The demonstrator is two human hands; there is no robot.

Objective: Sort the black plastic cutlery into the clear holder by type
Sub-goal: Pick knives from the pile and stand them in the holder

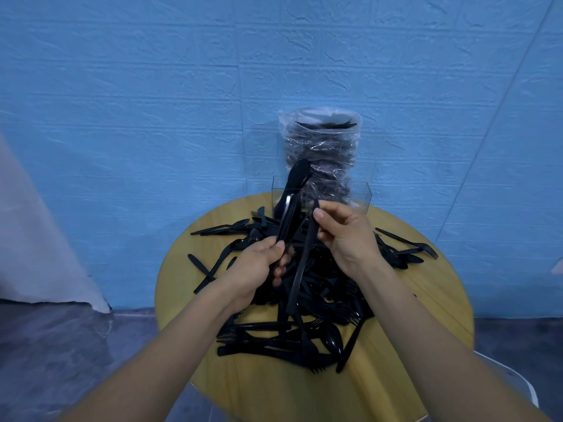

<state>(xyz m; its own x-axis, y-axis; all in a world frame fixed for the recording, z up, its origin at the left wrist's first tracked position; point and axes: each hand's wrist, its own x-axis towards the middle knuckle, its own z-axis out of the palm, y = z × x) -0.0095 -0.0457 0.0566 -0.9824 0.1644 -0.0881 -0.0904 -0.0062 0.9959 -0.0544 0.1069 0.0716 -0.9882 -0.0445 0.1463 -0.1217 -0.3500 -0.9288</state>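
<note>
A round yellow wooden surface (249,391) stands against a blue textured wall (152,102). A pale cloth (39,254) hangs at left above grey floor (61,354).

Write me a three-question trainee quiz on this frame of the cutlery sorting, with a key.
1. True or false: the left hand holds a bundle of spoons raised above the pile of cutlery.
2. What does the right hand pinch? A) a single long black piece B) a plastic bag C) nothing
3. Where does the clear holder stand on the round table?

Key
1. True; bowls up, handles in its fingers.
2. A; it hangs down toward the pile. Its type is hard to tell.
3. At the far edge, by the blue wall, in front of the bagged cutlery.
</note>
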